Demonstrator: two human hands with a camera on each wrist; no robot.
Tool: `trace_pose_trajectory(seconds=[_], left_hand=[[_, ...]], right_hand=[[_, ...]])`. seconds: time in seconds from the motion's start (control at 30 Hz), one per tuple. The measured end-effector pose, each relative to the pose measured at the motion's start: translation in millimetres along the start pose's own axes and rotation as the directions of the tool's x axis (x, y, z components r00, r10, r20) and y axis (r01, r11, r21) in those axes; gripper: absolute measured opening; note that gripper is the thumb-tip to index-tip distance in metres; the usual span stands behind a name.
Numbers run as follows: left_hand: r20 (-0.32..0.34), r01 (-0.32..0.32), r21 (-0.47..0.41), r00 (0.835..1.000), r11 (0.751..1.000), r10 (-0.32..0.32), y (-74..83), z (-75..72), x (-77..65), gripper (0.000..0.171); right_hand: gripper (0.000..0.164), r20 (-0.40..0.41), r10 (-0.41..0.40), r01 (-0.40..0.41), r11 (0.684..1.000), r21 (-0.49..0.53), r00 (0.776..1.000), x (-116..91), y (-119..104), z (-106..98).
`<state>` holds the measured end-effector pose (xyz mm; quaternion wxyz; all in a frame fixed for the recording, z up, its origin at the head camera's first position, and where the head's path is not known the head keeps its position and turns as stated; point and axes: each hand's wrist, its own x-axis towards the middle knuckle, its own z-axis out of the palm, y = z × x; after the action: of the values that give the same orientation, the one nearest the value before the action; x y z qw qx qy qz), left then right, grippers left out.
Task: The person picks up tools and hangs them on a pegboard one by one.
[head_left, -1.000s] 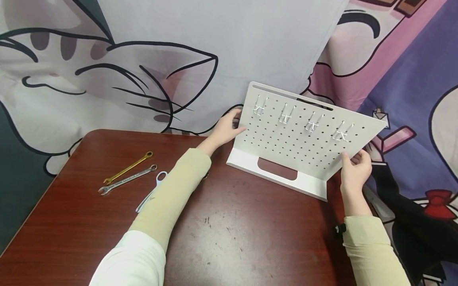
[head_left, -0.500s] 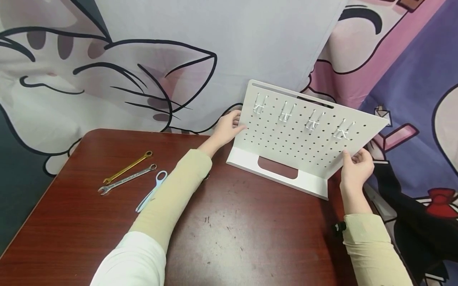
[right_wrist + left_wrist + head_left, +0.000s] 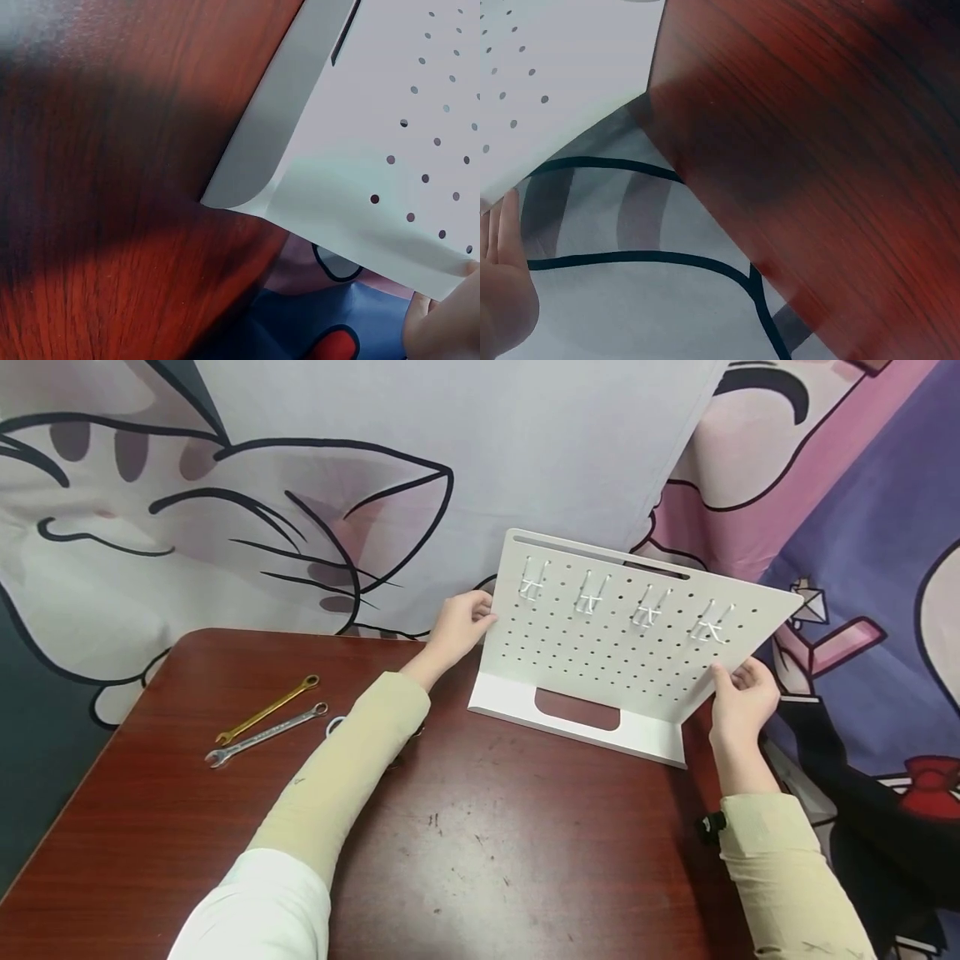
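A white pegboard stand (image 3: 592,652) leans back on its flat foot at the far right of the table. Four-sided holes cannot be made out; the holes look round, and several white wire hooks (image 3: 588,597) hang in a row near its top. My left hand (image 3: 459,627) grips the board's left edge, thumb in front and fingers partly hidden behind. On the opposite edge, my right hand (image 3: 742,702) pinches the board with the thumb on its front. Each wrist view catches the board's edge, with the left hand (image 3: 506,285) and right hand (image 3: 448,319) at it.
On the left of the brown table (image 3: 480,860) lie a gold wrench (image 3: 267,710) and a silver wrench (image 3: 266,735). A scissors handle (image 3: 334,725) peeks out beside my left sleeve, which hides the rest. A printed cloth (image 3: 375,510) hangs behind the table.
Both hands have kept hold while the pegboard stand shifted slightly left and its right end moved a little back. My left forearm now covers most of the scissors.
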<state>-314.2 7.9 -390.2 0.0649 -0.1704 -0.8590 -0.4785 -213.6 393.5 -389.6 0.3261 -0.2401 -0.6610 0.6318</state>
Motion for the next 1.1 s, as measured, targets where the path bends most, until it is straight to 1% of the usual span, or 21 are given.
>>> trace_pose_trajectory(seconds=[0.1, 0.27, 0.43, 0.77, 0.93, 1.03, 1.1], left_hand=[[-0.02, -0.002, 0.009, 1.0, 1.0, 0.003, 0.3, 0.3, -0.4, 0.016], [-0.031, 0.01, 0.021, 0.999, 1.0, -0.009, 0.2, -7.6, -5.7, 0.015], [-0.037, 0.007, 0.01, 0.999, 1.0, -0.007, -4.2, -15.9, -10.0, 0.014], [-0.043, 0.036, 0.007, 0.998, 0.999, -0.036, -14.3, -41.7, -22.5, 0.016], [-0.05, 0.051, 0.022, 0.998, 0.998, -0.05, -20.1, -55.7, -31.9, 0.017], [-0.056, 0.048, 0.016, 0.997, 0.999, -0.048, -22.7, -64.2, -38.1, 0.016], [-0.065, 0.048, 0.018, 0.997, 0.999, -0.047, -25.2, -69.6, -41.9, 0.016]], right_hand=[[0.029, 0.009, 0.01, -0.01, 1.0, 0.008, 1.0, 3, 0, 0], [0.028, 0.024, 0.017, -0.017, 1.0, -0.01, 1.0, 2, 0, 5], [0.028, 0.045, 0.008, -0.009, 1.0, 0.007, 0.999, 2, 0, 13], [0.028, 0.108, 0.018, -0.02, 1.0, 0.016, 0.994, -3, -1, 33], [0.027, 0.161, 0.008, -0.013, 1.0, 0.026, 0.987, -6, -1, 43], [0.027, 0.18, 0.021, -0.028, 0.999, 0.035, 0.983, -9, -1, 50], [0.027, 0.19, 0.02, -0.024, 0.999, 0.021, 0.982, -11, -2, 55]])
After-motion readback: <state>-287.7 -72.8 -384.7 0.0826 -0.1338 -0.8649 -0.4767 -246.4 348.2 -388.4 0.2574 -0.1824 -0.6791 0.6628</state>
